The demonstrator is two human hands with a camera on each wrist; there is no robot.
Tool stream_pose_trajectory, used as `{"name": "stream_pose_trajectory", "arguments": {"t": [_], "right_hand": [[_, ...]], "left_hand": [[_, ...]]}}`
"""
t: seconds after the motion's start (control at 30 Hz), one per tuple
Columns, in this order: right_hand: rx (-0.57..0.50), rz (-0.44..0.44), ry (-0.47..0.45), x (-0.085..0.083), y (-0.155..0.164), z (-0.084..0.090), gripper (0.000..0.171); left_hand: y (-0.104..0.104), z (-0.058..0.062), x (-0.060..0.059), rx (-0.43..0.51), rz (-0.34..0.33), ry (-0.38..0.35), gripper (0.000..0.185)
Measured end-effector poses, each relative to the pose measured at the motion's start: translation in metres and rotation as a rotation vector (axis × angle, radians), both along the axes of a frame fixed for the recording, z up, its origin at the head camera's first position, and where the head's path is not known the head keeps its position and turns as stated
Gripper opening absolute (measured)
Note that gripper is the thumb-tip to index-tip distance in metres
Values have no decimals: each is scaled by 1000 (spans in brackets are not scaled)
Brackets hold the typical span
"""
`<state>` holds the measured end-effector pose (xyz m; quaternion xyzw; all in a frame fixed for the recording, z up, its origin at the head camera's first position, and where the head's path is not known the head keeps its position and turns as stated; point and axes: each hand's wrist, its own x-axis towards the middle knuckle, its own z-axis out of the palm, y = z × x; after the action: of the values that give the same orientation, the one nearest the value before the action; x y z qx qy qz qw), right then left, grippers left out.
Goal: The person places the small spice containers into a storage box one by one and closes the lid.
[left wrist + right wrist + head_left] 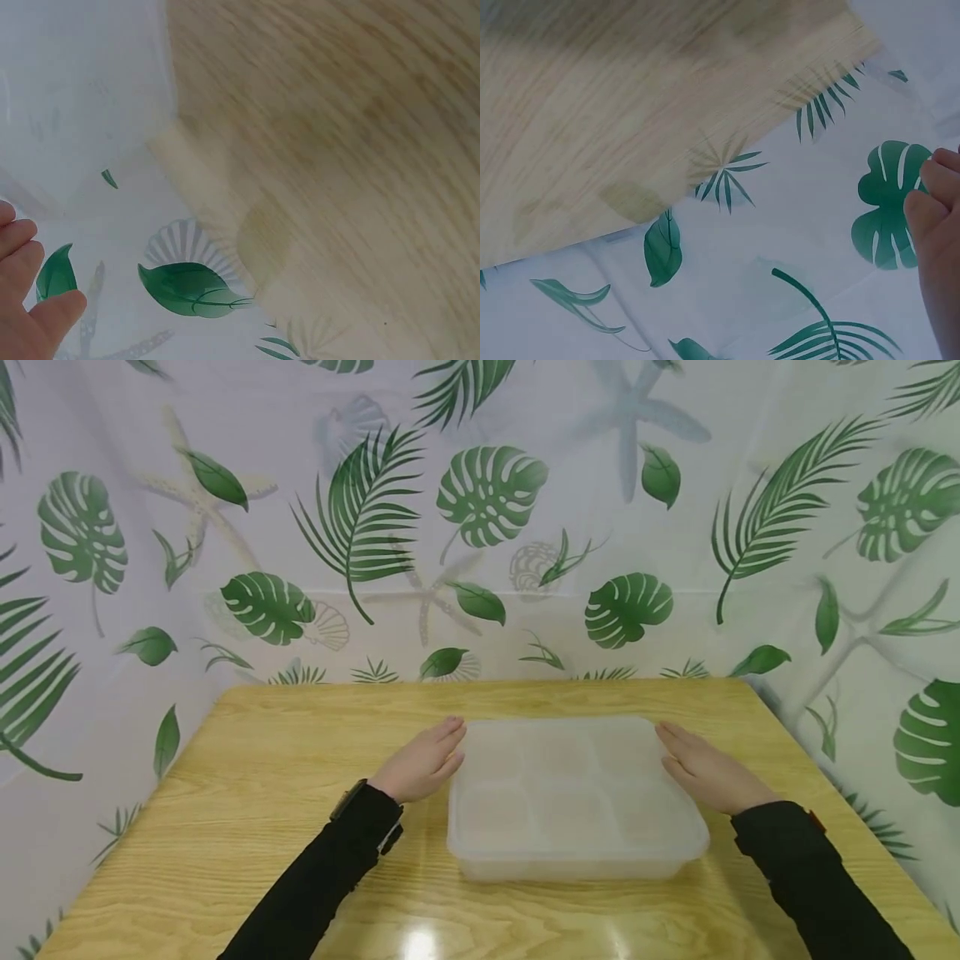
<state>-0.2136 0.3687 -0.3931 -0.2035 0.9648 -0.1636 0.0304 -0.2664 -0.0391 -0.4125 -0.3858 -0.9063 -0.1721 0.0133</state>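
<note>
A translucent white plastic storage box (573,847) with a pale lid rests on the wooden table. Through the lid, several compartments show faintly; what they hold cannot be made out. Beside the box's far left corner is my left hand (422,764), its fingers straight and held together along the side. At the far right corner my right hand (708,768) lies likewise, fingers extended against or very near the rim. Part of the left hand (34,300) appears at lower left in the left wrist view, below the blurred box (82,82). The right wrist view catches the right hand (937,217) at its edge.
The wood-grain table (285,827) reaches back to a white cloth (555,410) printed with green leaves, starfish and shells. That cloth also hangs along the left and right sides. Light glares off the table's front.
</note>
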Motion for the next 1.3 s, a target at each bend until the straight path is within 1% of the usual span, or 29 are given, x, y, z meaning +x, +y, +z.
{"name": "stream_pose_trajectory", "arguments": {"t": [0.1,0.2,0.3,0.47,0.6,0.73,0.83,0.93,1.0,1.07,1.13,1.2,1.3], "right_hand": [[43,4,12,-3,-4,0,53],[65,13,24,-6,-5,-2,52],[90,10,36,-5,-5,-4,51],[111,4,34,-1,-2,-8,49],[104,13,26,1,-1,-7,48],[123,29,34,-1,-1,-3,48],[144,34,37,-4,-4,0,48],[141,37,45,-7,-9,2,47],[133,34,54,-8,-12,2,46],[125,28,50,-6,-15,2,45],[112,18,36,0,-16,1,46],[88,7,13,10,-16,1,47],[36,-11,-27,31,-15,0,49]], "left_hand": [[2,-2,0,-43,-8,8,46],[5,-2,2,-65,-17,19,45],[7,-2,4,-82,-27,41,45],[12,-1,6,-127,-23,69,44],[14,-1,6,-135,-28,94,44],[13,-1,5,-134,-26,120,44],[11,-1,3,-135,-24,112,44],[9,0,1,-135,-7,103,44],[7,0,2,-141,10,117,43],[6,0,6,-163,22,147,43],[6,0,12,-190,23,188,43],[5,0,21,-213,13,232,42],[4,2,38,-225,-9,281,42]]}}
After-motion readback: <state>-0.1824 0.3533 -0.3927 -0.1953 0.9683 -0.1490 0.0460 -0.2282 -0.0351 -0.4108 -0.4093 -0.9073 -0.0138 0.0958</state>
